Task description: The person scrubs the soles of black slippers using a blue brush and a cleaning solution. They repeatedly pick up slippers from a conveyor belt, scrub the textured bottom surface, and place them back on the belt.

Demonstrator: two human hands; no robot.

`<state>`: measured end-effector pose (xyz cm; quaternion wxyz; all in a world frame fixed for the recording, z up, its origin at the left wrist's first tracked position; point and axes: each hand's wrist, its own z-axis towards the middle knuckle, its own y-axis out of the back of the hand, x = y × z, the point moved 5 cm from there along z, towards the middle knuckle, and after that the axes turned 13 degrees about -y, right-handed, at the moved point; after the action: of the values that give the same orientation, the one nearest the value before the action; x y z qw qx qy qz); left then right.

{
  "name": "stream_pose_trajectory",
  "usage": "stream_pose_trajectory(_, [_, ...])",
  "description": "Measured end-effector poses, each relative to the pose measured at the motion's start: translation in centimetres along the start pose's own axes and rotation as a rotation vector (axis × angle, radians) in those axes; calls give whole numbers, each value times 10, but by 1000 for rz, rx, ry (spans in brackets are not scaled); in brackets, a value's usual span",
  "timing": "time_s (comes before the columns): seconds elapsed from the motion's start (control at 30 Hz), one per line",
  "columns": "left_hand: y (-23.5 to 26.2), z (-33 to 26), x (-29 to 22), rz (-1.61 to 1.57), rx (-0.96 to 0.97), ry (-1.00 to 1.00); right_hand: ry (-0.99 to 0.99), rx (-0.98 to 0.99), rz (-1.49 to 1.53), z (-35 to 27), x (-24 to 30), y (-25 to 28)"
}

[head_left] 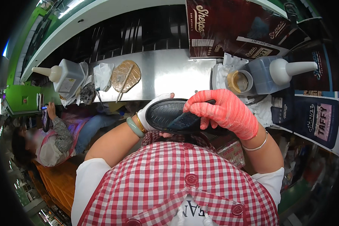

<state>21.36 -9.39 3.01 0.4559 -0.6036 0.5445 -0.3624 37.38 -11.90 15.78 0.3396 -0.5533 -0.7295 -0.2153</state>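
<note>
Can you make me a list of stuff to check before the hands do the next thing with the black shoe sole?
1. Left hand, in a white glove, holds the shoe sole from underneath: ok.
2. Right hand, in a red glove, rests on top of the sole with its fingers over one end: ok.
3. Whether the right hand's grip also holds a brush or other tool: cannot tell, the fingers hide it.
4. Open glue pot stands on the metal bench close to the right hand: ok.
5. Big squeeze bottle beside the pot lies on its side with its nozzle on: ok.
6. Glue on the sole: cannot tell.
</note>
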Motion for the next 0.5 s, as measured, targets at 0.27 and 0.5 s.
stream_pose_trajectory(0.27, [6, 3, -8, 87, -73, 12, 0, -12, -27, -7, -7, 15])
stream_pose_trajectory(0.5, [41, 1, -19, 136, -466, -112, -31, -28, -27, -17, -13, 30])
